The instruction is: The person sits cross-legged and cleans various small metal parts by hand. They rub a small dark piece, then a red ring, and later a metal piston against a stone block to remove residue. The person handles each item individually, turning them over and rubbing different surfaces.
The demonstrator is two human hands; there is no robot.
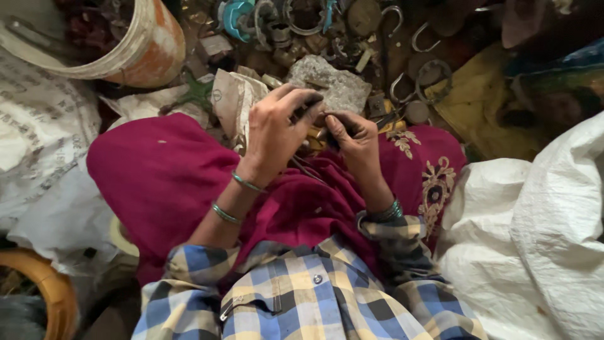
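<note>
Small dark metal piece (319, 129), pinched between your two hands over your lap, just this side of the grey stone (330, 85); too small and shadowed to tell its kind. Going left to right: printed white sack (38, 126) at far left, orange-and-white bucket (148, 50) above it, yellow-rimmed basket (47, 286) at the lower left corner. Magenta cloth (163, 176) covers your lap and fills the middle. Your left hand (277, 129) comes in palm down, fingers curled over the piece from above and from the left, closed on it; two green bangles (236, 198) sit on that wrist. Your right hand (352, 141) meets it from the right, thumb and forefinger narrowed to a tight pinch on the same piece, a stack of green bangles (384, 214) at the checked cuff (390, 230). The piece lies in the gap where both sets of fingertips meet, so neither hand is clearly nearer; its long axis seems to run left-right between the hands, though the fingers hide most of it and you cannot be sure. Beyond the stone, a heap of metal scrap (302, 31): rings, hooks, clamps, a blue-green part. Embroidered hem of the cloth (437, 186) to the right, then yellow fabric (478, 101), then large white woven sacks (535, 233) at far right, well apart from the hands.
</note>
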